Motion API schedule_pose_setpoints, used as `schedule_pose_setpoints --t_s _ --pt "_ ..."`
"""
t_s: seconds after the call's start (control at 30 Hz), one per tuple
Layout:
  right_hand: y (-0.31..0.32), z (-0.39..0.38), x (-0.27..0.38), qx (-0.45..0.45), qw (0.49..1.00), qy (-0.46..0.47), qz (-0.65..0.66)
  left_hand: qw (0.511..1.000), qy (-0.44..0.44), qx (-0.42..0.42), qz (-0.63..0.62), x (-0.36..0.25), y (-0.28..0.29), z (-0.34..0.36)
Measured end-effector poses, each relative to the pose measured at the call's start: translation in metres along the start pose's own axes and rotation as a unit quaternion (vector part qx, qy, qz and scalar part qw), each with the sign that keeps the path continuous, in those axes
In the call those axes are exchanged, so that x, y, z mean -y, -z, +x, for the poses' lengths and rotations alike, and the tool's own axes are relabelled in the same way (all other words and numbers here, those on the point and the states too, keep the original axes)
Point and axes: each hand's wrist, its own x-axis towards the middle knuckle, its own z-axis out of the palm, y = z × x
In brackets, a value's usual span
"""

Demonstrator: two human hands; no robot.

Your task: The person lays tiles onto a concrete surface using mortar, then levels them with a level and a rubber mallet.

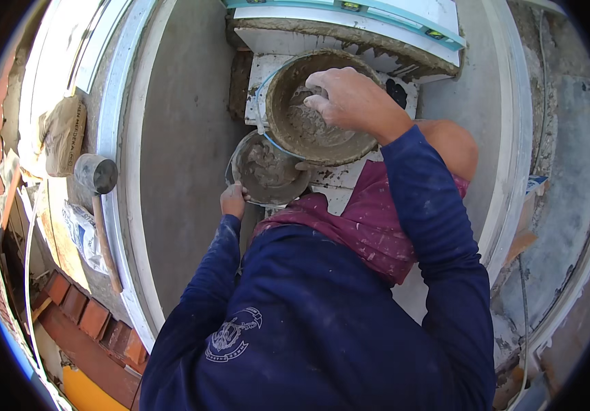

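Observation:
My right hand (339, 99) is closed above a large mud-caked bucket (357, 147) of wet grey mortar (315, 130), its fingertips coated grey; whatever it holds, if anything, I cannot make out. A pale blue handle hangs at this bucket's left side. My left hand (234, 199) grips the rim of a smaller bucket (246, 169), which sits lower left, partly behind the large one, with a lumpy mass of mortar in it. Both buckets are by white, mortar-smeared steps (336, 175), between my legs.
A teal spirit level (398, 24) lies on the upper white step. Grey side walls with pale edges flank me. Outside the left wall are a rubber mallet (95, 175), a paper sack (65, 137), a plastic bag (86, 233) and clay roof tiles (96, 315); a cable runs along the right.

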Motion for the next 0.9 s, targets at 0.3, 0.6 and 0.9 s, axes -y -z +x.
schedule_pose_setpoints --t_s 0.3,0.6,0.9 --pt "-0.023 0.000 0.020 0.049 0.998 0.029 0.000 0.934 0.143 0.087 0.316 0.173 0.050 -0.034" --pt "-0.010 0.005 0.021 0.112 0.993 0.019 -0.034 0.984 0.150 0.087 0.031 0.087 0.008 -0.011" --pt "0.101 0.090 -0.148 -0.100 0.967 -0.078 -0.221 0.991 0.125 0.021 -0.041 0.092 0.019 -0.021"
